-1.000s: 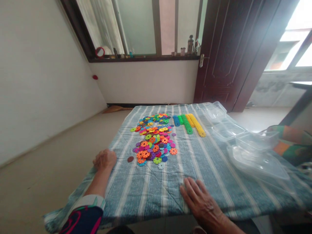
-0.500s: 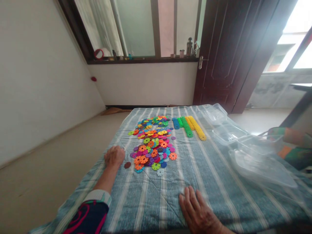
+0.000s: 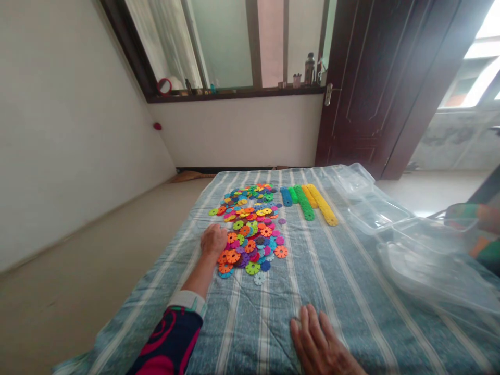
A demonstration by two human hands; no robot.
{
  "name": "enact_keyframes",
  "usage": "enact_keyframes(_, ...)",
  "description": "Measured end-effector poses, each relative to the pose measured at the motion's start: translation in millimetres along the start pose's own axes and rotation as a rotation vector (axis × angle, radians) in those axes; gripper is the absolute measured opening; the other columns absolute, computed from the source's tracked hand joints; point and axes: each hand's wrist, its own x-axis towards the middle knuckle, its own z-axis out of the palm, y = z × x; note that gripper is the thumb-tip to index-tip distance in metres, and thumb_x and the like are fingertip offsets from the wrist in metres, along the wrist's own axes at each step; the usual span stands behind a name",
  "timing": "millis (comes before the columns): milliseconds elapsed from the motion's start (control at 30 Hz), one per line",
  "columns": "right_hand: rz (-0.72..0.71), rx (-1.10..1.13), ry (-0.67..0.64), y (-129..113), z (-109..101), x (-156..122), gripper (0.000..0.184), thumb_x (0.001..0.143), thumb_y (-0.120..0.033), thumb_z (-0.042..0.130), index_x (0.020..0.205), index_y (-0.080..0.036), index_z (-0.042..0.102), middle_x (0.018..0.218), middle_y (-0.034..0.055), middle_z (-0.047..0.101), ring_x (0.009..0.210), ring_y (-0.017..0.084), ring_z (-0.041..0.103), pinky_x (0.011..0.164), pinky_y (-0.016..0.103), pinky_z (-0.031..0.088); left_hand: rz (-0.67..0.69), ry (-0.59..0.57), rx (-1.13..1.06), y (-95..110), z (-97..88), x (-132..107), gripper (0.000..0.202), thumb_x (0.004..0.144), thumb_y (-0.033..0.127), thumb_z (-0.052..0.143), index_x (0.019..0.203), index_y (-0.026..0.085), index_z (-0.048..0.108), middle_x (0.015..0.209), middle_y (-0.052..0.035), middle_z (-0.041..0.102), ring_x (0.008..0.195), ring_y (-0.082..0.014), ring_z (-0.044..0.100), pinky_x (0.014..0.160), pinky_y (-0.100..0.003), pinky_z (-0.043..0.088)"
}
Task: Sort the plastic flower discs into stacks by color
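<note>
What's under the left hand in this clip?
The left hand sits over the edge of the plastic snowflake discs on the striped cloth. Discs show beside its fingertips; what lies directly beneath the palm is covered and cannot be seen.

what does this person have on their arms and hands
The left hand and right hand are bare, with no gloves. The left arm wears a dark navy sleeve with a magenta swirl pattern, ending in a pale striped cuff with a green line. The right sleeve is out of view.
</note>
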Motion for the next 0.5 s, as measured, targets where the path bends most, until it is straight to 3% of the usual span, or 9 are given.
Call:
enact_keyframes(267, 0.065, 0.134, 0.007, 0.9, 4.9, -6.6, 0.03, 0.099, -0.019, 0.039, 0.121, -0.01, 0.058, 0.101, 0.0127, 0.074, 0.094, 0.022, 0.07, 0.096, 0.041, 0.05, 0.037, 0.025, -0.102, -1.1, 12.3, 2.7, 0.039, 0.087, 0.032, 0.039, 0.106, 0.012, 0.066, 0.111, -0.0146, 0.069, 0.106, -0.0236, 0.062, 0.095, -0.032, 0.045)
enact_keyframes(500, 0.118, 0.271, 0.093, 2.1, 16.6, -7.0, 0.028, 0.098, -0.018, 0.046, 0.122, -0.015, 0.061, 0.094, 0.0067, 0.076, 0.086, 0.02, 0.073, 0.086, 0.034, 0.057, 0.109, 0.014, -0.144, -2.2, 13.8, 3.1, 0.036, 0.087, 0.034, 0.039, 0.101, 0.012, 0.065, 0.108, -0.0155, 0.068, 0.104, -0.0243, 0.062, 0.094, -0.033, 0.046)
